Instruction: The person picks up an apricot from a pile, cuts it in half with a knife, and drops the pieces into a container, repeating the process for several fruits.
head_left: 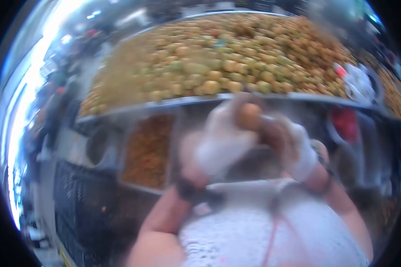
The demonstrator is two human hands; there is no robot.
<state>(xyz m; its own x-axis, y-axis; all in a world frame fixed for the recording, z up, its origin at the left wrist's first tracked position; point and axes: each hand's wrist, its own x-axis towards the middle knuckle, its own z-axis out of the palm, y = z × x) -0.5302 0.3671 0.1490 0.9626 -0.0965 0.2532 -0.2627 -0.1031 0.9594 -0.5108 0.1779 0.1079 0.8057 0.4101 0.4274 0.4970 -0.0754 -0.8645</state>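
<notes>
My left hand, in a white glove with dark fingertips, is closed around a round yellow-orange fruit just in front of the table's near edge. Close beside it, my right hand, also gloved, has its fingers curled toward the fruit. A small pale, thin shape shows between the two hands, but motion blur hides what it is. Beyond them spreads a large heap of similar green, yellow and orange fruit on a metal-rimmed table.
Below the table at left stands a pale bin filled with orange-brown pieces, and a round bucket. Dark crates are stacked at lower left. At right are a white plastic bag and a red object.
</notes>
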